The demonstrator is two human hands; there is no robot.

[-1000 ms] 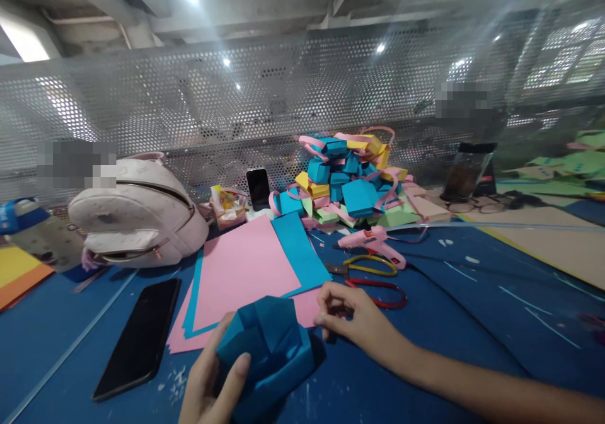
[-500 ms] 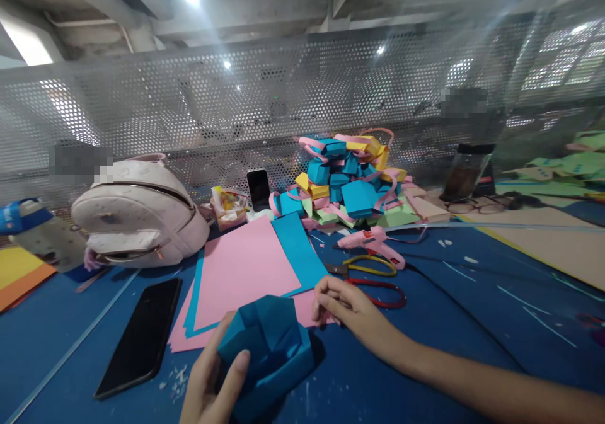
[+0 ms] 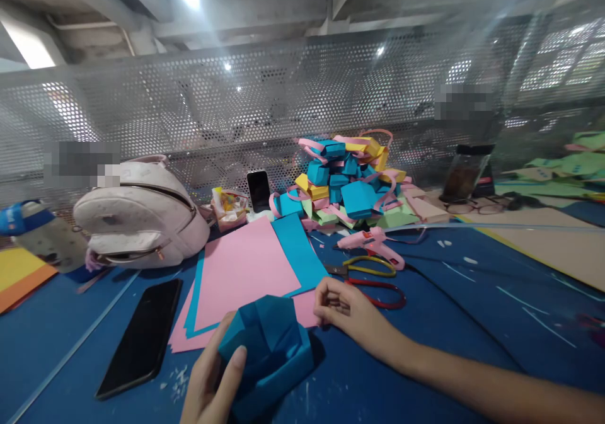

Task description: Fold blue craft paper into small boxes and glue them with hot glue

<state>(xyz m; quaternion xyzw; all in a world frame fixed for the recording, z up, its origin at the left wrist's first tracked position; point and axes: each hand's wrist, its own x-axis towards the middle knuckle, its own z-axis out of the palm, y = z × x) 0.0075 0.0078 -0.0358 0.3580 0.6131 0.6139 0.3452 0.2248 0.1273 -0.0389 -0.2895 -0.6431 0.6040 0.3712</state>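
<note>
The left hand [image 3: 204, 389] grips a blue folded-paper box [image 3: 271, 361] at its left side, thumb against the near face and fingers behind, with the box's open mouth tilted up at the near edge of the counter [image 3: 378, 386]. The right hand [image 3: 343, 304] is just beside the box, clear of it, its fingers loosely curled toward the thumb; whether it pinches anything small I cannot tell. Beyond the box lies a stack of pink paper [image 3: 246, 273], with a blue sheet [image 3: 300, 251] showing from under the top sheet. Scissors [image 3: 371, 263] with one yellow and one red handle lie just beyond the right hand, and a pink glue gun [image 3: 373, 241] lies behind them, its black cord [image 3: 466, 310] trailing to the right. Farther back rises a heap of small paper boxes [image 3: 350, 181] in blue and yellow, many with pink strips. A black phone [image 3: 142, 336] lies left of the stack, with a pale backpack [image 3: 139, 219] behind it.
</note>
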